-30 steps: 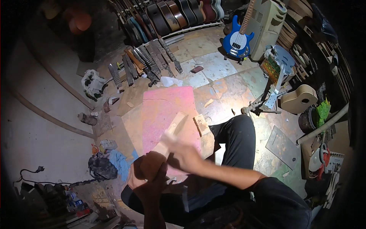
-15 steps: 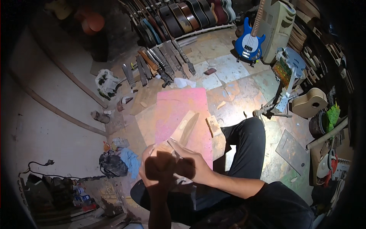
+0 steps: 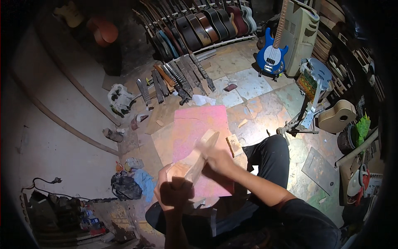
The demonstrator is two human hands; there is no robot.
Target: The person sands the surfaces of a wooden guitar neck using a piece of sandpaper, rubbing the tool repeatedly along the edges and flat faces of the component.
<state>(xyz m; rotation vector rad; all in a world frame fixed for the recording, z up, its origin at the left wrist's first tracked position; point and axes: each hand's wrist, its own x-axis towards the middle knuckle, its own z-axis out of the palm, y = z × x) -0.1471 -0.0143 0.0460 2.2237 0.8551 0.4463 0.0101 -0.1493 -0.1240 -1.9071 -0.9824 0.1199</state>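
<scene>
My left hand [image 3: 162,186] is wrapped around the near end of a pale shaped piece of wood [image 3: 191,161], partly under a dark shadow. The piece slants away to the right, broad near me and narrower toward its rounded far end. Smeared by motion, my right hand [image 3: 219,159] is at the right side of the wood, near its far part. Whether its fingers hold anything is hidden by the blur. Beneath the wood, between my legs, lies a pink board [image 3: 195,120].
A small wooden block with a dark toothed edge [image 3: 235,145] lies right of the board. Beyond it are several files and rasps [image 3: 176,81]. A blue bass guitar [image 3: 271,56] stands far right, guitars [image 3: 199,29] fill a rack behind, and a blue cloth [image 3: 143,182] lies left.
My right hand has slid away from me along the wood, from the near end toward the far end. My left hand stays at the near end. The view has shifted slightly.
</scene>
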